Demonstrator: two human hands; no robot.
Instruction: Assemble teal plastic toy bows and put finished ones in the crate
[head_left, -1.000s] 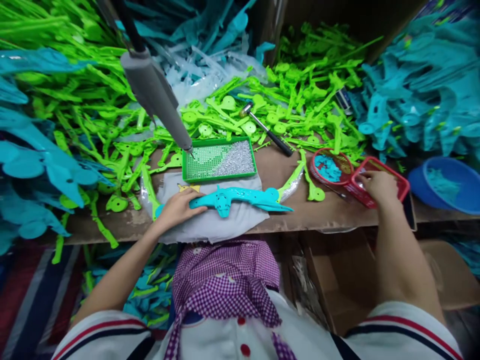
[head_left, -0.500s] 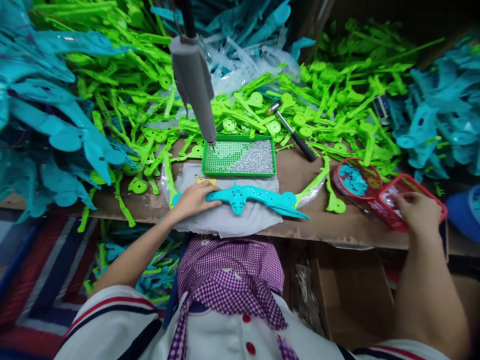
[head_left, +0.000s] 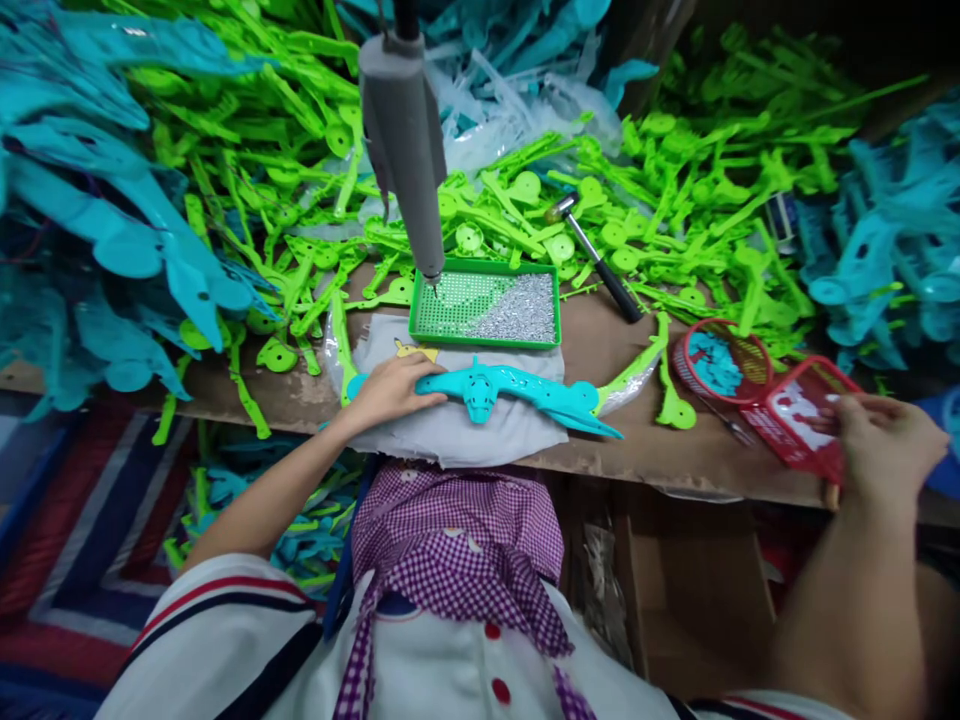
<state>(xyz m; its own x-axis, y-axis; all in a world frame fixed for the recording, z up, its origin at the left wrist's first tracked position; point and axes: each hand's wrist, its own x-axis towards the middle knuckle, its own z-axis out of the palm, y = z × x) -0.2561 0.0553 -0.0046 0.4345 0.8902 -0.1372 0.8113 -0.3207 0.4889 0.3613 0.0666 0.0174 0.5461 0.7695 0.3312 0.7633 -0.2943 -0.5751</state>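
Narrow bench edge (head_left: 637, 462), left hand (head_left: 394, 391) on blue part (head_left: 529, 391)

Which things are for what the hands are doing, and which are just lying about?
Seem part of it:
long blue piece, left hand on it
grey cloth beneath
red rectangular basket, right hand at it
perhaps hanging grey tool, green tray

Seem just lying about:
hammer
loose green piece near round red basket
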